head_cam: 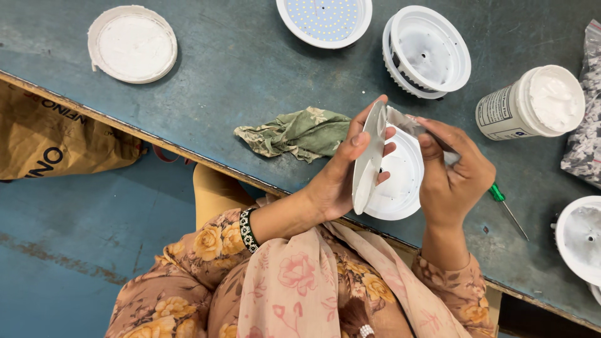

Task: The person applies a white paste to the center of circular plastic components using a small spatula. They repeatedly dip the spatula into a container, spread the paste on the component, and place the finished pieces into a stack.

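My left hand (335, 178) grips a thin white round disc (368, 159), held on edge. My right hand (454, 172) holds a flat metal blade (404, 122) whose tip touches the disc's face near its top. Under both hands a white round lamp housing (400, 181) lies on the blue-green table (250, 69). An open white jar of white paste (532, 103) stands to the right of my right hand.
A green floral rag (297, 133) lies left of my hands. At the back are a white lid (133, 44), an LED panel lamp (325, 20) and stacked white housings (426, 51). A green-handled screwdriver (508, 206) and another housing (579, 238) lie right. A brown sack (50, 134) lies on the floor.
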